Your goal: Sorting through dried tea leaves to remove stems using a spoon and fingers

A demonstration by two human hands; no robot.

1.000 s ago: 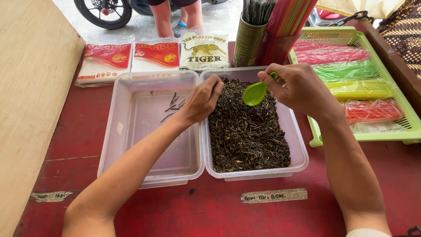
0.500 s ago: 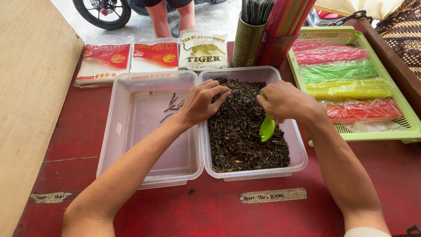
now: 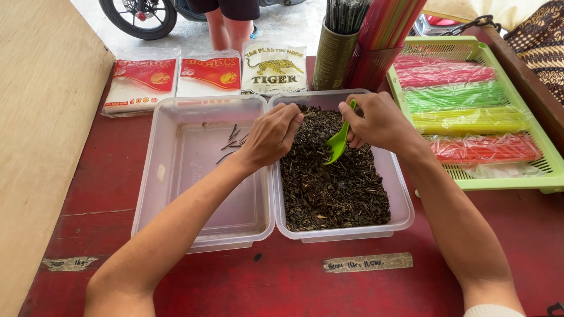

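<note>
Over the right tub [image 3: 401, 202] of dried tea leaves [image 3: 329, 182], right hand [image 3: 379, 122] pinches green spoon [image 3: 339, 141], bowl touching the leaves. Left hand [image 3: 271, 135] at tub's far-left edge, fingertips pinched together. Left of it, near-empty tub [image 3: 147, 194] holds few stems [image 3: 232, 141].

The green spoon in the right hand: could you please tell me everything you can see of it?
The green spoon is small, bright lime and looks like glossy plastic, with a slim handle and an oval bowl. The right hand pinches the handle near its top, so the spoon hangs steeply with the bowl down and tilted toward the left hand. The bowl's tip meets the dark loose leaves in the right-side clear tub. Whether it carries any leaves cannot be told.
</note>
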